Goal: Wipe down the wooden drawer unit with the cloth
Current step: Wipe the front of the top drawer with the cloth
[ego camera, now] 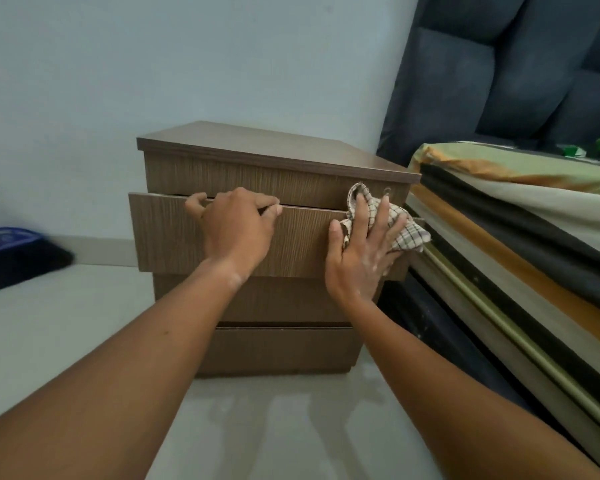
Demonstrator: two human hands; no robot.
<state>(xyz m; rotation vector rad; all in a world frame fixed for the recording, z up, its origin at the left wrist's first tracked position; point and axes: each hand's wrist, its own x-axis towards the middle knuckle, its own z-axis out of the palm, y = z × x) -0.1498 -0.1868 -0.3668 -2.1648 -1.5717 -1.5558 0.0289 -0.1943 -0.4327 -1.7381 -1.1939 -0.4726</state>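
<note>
A brown wooden drawer unit stands on the pale floor against the wall. Its second drawer is pulled out a little. My left hand grips the top edge of that drawer front, fingers curled over it. My right hand lies flat on the right part of the same drawer front and presses a checked cream cloth against it. The cloth bunches up past my fingers toward the unit's right edge. Two lower drawers sit below my forearms.
A bed with striped bedding stands right beside the unit on the right, under a dark padded headboard. A dark blue object lies on the floor at far left. Pale glossy floor stretches in front.
</note>
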